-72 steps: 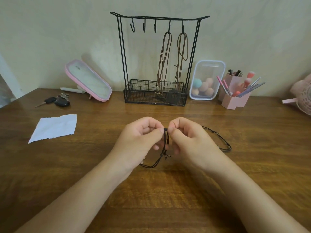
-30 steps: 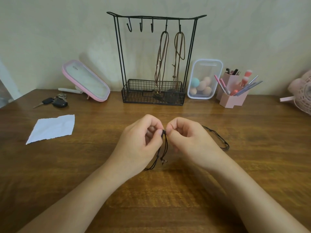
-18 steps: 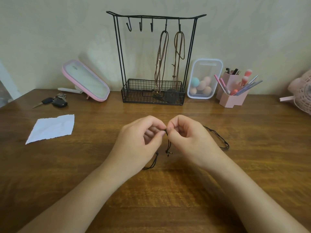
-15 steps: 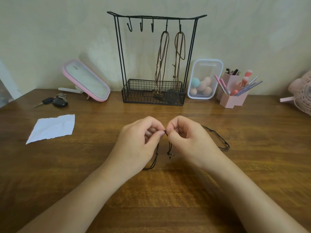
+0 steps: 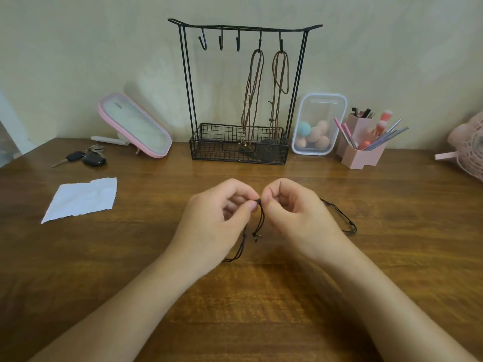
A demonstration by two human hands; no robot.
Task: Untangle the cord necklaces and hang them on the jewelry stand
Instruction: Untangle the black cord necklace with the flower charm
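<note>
L: keys [image 5: 88, 158], paper [image 5: 81, 198]; R of stand [image 5: 214, 148]: brush holder [image 5: 363, 155].

Near centre: your left hand [image 5: 214, 220] and right hand [image 5: 300, 218] are pinching one black cord necklace [image 5: 263, 218] between fingertips above the wooden table [image 5: 261, 296]. Its ends are dangling between your hands, and a loop is trailing out to the right. Far centre: the jewelry stand [image 5: 217, 147] is carrying two brown cord necklaces [image 5: 252, 105] on its two right hooks.
</note>
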